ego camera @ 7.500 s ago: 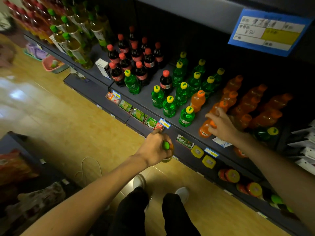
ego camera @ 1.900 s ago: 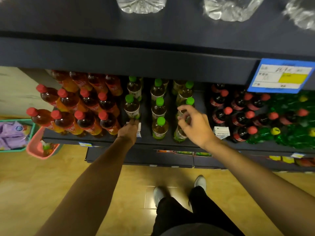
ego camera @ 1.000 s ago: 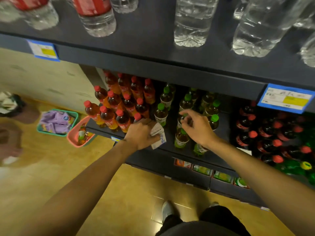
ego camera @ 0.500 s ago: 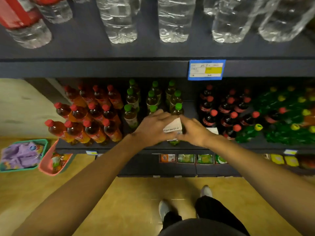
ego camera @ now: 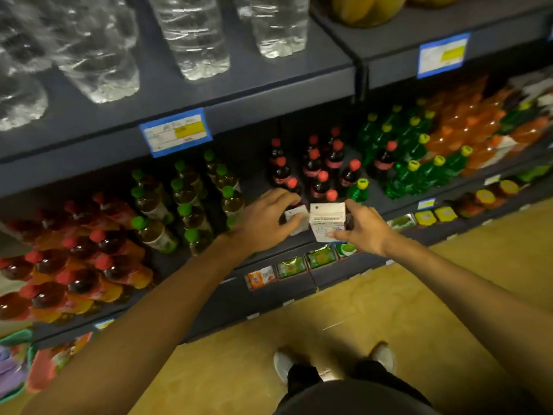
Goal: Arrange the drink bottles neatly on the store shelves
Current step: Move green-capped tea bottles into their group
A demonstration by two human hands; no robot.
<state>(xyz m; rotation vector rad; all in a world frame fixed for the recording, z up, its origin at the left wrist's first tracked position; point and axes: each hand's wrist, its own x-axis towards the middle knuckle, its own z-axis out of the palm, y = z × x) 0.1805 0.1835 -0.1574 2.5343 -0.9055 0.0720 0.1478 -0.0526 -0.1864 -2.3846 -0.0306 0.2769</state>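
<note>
Hands at shelf edge | L hand [ego camera: 263, 223] grips sm card [ego camera: 296, 218] | R hand [ego camera: 363, 227] grips lg card [ego camera: 326, 221] | cola bottles [ego camera: 317, 172] just behind

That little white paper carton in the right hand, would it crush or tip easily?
The white paper carton looks like thin folded card, so a hard squeeze would probably dent it. It seems light, since the right hand holds it loosely by its edges. Its flat sides should keep it from rolling.

We reach both bare forearms up from the lower frame toward its centre. Our left hand [ego camera: 263, 218] curls palm-down, fingers pinched closed; our right hand [ego camera: 363, 227] grips with thumb [ego camera: 339, 235] and fingers [ego camera: 353, 206] spread apart.
</note>
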